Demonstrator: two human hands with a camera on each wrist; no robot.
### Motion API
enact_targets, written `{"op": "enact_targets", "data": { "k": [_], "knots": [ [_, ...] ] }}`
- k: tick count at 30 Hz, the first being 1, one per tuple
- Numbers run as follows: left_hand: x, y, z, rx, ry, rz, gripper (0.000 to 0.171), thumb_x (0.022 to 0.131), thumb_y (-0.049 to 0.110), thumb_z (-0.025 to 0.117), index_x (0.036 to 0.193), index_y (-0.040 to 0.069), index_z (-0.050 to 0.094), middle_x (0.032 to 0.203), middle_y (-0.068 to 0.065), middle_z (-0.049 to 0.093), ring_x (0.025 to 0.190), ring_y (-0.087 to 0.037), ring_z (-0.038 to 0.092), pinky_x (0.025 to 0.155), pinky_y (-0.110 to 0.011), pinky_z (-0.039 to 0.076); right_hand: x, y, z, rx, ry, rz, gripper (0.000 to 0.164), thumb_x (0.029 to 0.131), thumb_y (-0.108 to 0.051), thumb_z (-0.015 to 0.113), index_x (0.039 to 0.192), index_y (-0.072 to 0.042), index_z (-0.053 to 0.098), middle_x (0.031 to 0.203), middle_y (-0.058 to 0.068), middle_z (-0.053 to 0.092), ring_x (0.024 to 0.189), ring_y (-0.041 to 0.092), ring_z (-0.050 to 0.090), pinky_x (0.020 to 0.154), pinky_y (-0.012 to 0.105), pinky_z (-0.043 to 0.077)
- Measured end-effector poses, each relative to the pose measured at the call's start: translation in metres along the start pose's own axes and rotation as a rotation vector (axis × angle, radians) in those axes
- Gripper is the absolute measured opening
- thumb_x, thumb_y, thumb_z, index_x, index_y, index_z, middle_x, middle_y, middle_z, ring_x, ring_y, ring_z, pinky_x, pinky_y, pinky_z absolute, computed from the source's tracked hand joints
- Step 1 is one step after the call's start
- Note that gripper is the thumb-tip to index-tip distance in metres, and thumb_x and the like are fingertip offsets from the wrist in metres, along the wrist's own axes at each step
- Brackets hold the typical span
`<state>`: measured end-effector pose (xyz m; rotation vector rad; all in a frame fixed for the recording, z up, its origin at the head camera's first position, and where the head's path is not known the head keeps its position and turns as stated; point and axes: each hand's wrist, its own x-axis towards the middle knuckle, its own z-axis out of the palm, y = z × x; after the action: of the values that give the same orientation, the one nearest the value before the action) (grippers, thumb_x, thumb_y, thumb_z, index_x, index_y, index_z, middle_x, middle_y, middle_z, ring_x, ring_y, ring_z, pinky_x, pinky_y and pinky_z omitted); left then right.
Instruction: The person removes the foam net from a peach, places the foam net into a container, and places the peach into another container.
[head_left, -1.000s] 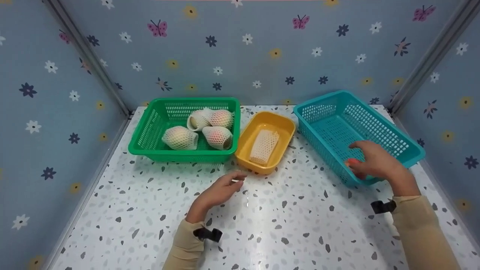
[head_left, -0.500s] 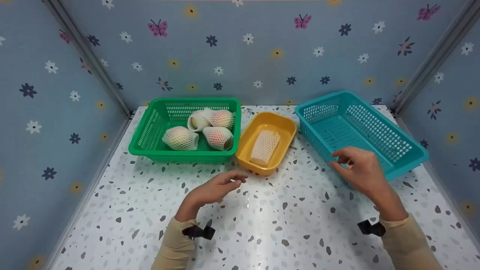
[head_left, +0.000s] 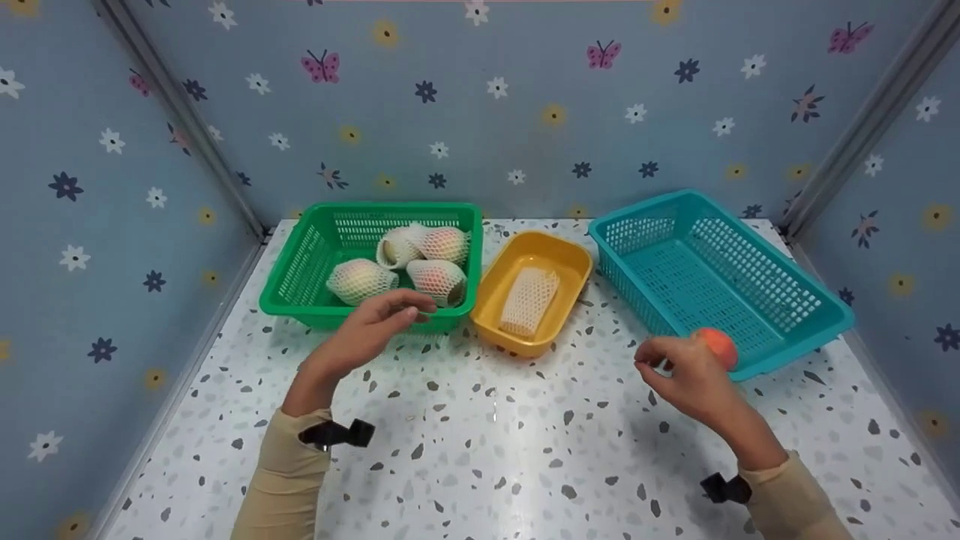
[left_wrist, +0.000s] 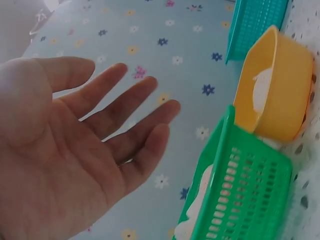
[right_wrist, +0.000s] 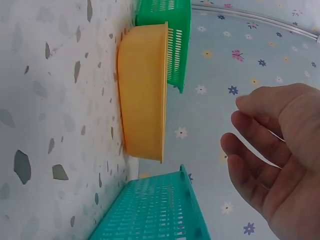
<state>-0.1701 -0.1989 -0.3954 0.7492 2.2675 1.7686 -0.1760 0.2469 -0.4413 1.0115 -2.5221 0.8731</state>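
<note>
My left hand (head_left: 364, 334) hovers at the front rim of the green basket (head_left: 352, 312), its palm bare and fingers spread in the left wrist view. Inside that basket lie several fruits in white foam nets, among them one netted fruit (head_left: 362, 281) at the left. My right hand (head_left: 691, 379), fingers loosely bent around nothing, is at the near left corner of the blue basket (head_left: 795, 349). Just behind it a bare reddish peach (head_left: 720, 349) sits in the basket's near corner, partly hidden by the hand.
Between the two baskets stands a yellow tray (head_left: 491, 339) holding a flat white foam net (head_left: 529, 301). All three containers rest on a speckled white table (head_left: 495, 450), with a flower-patterned wall (head_left: 495, 120) behind and at both sides.
My right hand has drawn back out of the blue basket toward me and left, leaving the peach visible there. My left hand has moved left and up to the green basket's rim.
</note>
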Motion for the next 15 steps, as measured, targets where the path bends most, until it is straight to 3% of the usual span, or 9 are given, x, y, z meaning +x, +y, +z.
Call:
{"op": "enact_targets", "data": {
  "k": [4, 8, 15],
  "knots": [
    [0.003, 0.002, -0.022, 0.036, 0.109, -0.01, 0.029, 0.095, 0.018, 0.041, 0.115, 0.001, 0.052, 0.115, -0.014, 0.052, 0.105, -0.032, 0.047, 0.089, -0.05, 0.033, -0.003, -0.001, 0.003, 0.027, 0.013, -0.014, 0.015, 0.072, -0.004, 0.067, 0.081, -0.014, 0.062, 0.077, -0.009, 0.059, 0.065, 0.004, 0.054, 0.054, 0.023, 0.048],
    [0.01, 0.003, -0.039, 0.133, 0.204, -0.046, 0.026, 0.094, 0.019, 0.043, 0.112, 0.004, 0.054, 0.111, -0.014, 0.052, 0.101, -0.028, 0.049, 0.086, -0.045, 0.037, -0.005, -0.003, 0.005, 0.032, 0.014, -0.014, 0.016, 0.071, -0.005, 0.069, 0.08, -0.016, 0.061, 0.077, -0.011, 0.057, 0.064, 0.004, 0.053, 0.054, 0.022, 0.047],
    [0.025, -0.005, -0.064, 0.363, 0.284, -0.179, 0.025, 0.091, 0.026, 0.048, 0.11, 0.012, 0.056, 0.109, -0.006, 0.053, 0.098, -0.023, 0.05, 0.081, -0.04, 0.041, -0.011, -0.007, 0.008, 0.01, -0.015, -0.01, 0.014, 0.073, -0.009, 0.068, 0.079, -0.019, 0.061, 0.075, -0.014, 0.056, 0.064, 0.001, 0.051, 0.053, 0.021, 0.046]
  ]
}}
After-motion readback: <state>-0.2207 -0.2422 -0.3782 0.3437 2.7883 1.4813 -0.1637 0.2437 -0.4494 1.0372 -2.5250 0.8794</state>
